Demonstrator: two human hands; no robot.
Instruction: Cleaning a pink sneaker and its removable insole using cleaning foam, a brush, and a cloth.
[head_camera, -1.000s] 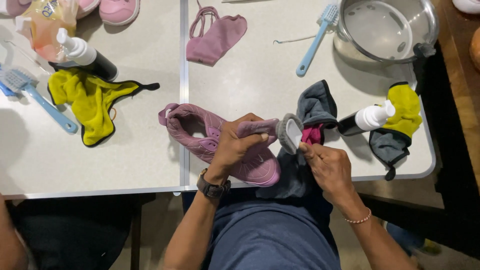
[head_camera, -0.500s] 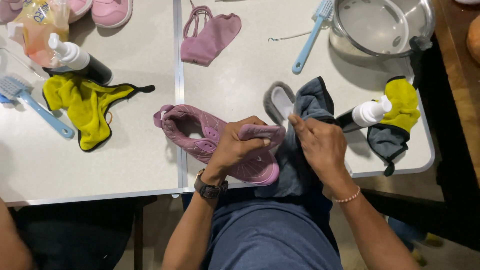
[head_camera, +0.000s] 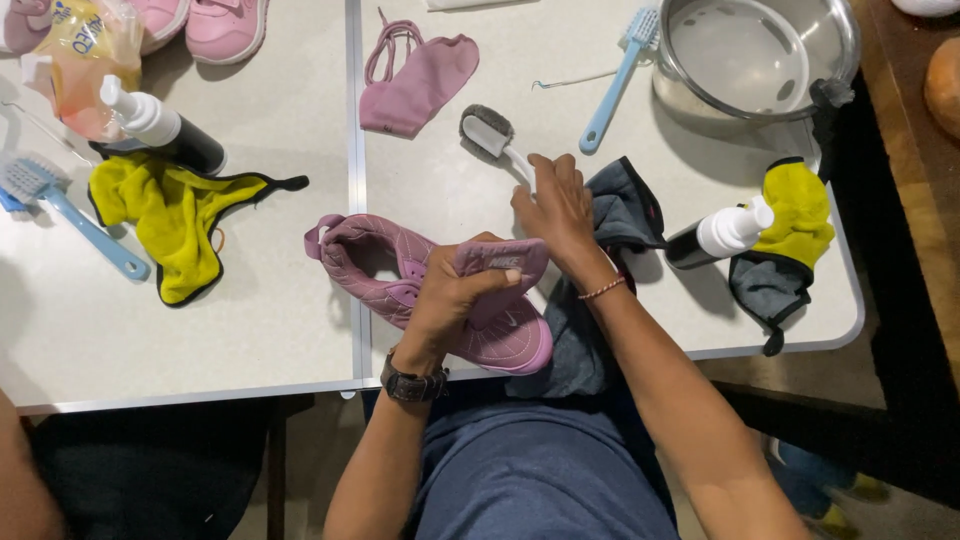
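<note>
Surface: pale grey worktop (head_camera: 250, 330) made of two panels with a seam running 12 to 6 o'clock.
Shoe: mauve shoe (head_camera: 430, 290) lies across the seam near the front edge, long axis from 10 to 4 o'clock, heel loop at 10, toe at 4.
Left hand: left hand (head_camera: 455, 295) is closed around the shoe's tongue, pulling it up from the middle of the shoe.
Right hand: right hand (head_camera: 555, 205) reaches toward 11 o'clock, fingers closed on the white handle of the brush (head_camera: 490, 135).
Brush: grey-bristled head points to 10 o'clock, handle runs back to 4 o'clock into the right hand; it lies at 12 o'clock from the shoe, apart from it. The right hand is the nearer one.
Cloth: grey cloth (head_camera: 620, 200) lies under the right wrist and hangs over the front edge.
Around: white-topped spray bottle (head_camera: 715, 235) at 3 o'clock beside a yellow-and-grey cloth (head_camera: 795, 225); steel pot (head_camera: 755, 55) at 1 o'clock; blue brush (head_camera: 615, 80) beside it; mauve insole piece (head_camera: 415, 75) at 12 o'clock; yellow cloth (head_camera: 170, 215) at 9 o'clock.
</note>
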